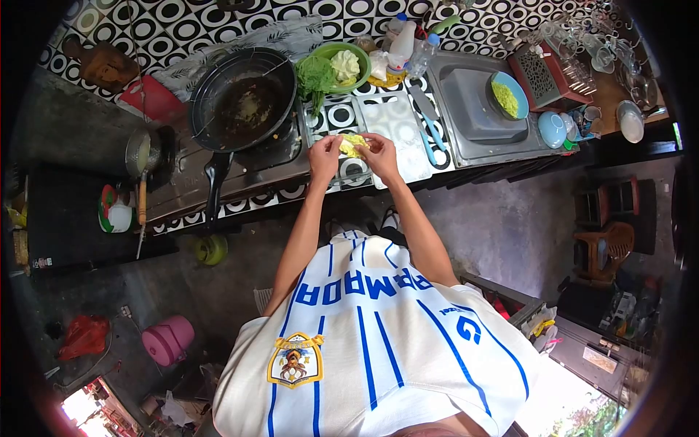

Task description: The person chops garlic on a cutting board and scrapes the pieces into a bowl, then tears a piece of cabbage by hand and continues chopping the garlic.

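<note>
A yellow-green cabbage piece (352, 144) is held between both hands over the counter (255, 191), near its front edge. The left hand (325, 155) is closed on the piece's left side, the right hand (378, 155) on its right side — fingers curled together around it, both hands touching the piece and nearly touching each other.

Beside the right hand, a white cutting board (397, 131) is laid on the counter, with a blue-handled knife (429, 120) along its right edge. A black wok (244, 98) is seated on the stove at the left part of the counter, its handle reaching past the front edge. A green bowl (336, 67) with greens and cabbage is set behind the hands, toward the back edge. A small pot (142, 154) with a wooden handle is placed at the counter's far left.

A steel sink (480, 109) is set at the counter's right, and a blue bowl (508, 95) with chopped yellow pieces is resting in it. Bottles (404, 44) are stood at the back edge — contents cannot be told.
</note>
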### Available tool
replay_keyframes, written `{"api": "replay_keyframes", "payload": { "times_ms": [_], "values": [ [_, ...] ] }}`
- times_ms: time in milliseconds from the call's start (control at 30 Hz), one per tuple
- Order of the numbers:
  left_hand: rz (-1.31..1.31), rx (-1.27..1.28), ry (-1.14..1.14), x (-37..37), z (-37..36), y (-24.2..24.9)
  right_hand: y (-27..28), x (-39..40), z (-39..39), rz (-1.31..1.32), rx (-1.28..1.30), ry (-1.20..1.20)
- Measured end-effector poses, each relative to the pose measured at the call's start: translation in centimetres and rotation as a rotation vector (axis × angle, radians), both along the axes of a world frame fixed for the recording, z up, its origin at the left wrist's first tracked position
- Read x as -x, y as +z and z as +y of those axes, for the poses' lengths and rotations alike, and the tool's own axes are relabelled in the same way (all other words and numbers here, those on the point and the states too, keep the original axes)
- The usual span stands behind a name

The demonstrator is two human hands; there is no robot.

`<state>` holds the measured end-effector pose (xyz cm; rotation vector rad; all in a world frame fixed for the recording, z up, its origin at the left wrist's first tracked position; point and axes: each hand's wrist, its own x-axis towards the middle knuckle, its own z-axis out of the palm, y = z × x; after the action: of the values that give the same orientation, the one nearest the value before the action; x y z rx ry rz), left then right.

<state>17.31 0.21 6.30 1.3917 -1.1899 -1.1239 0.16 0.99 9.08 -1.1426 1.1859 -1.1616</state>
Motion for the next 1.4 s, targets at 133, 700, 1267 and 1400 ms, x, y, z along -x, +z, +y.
{"api": "replay_keyframes", "payload": {
  "times_ms": [133,700,1267,1400],
  "values": [
    [-0.105,0.009,0.023,0.1,-0.3,-1.1,-0.3,0.8,-0.5,0.04,0.003,-0.062],
    [0.163,-0.032,0.034,14.1,-3.0,-2.3,-1.8,14.8,0.0,0.095,-0.15,-0.436],
    [-0.908,-0.009,-0.24,20.0,-2.7,-3.8,-6.8,25.2,-6.6,0.932,0.256,-0.076],
    [-0.776,-0.107,-0.15,20.8,-2.0,-3.5,-5.1,24.6,-8.0,1.006,0.162,0.066]
  ]
}}
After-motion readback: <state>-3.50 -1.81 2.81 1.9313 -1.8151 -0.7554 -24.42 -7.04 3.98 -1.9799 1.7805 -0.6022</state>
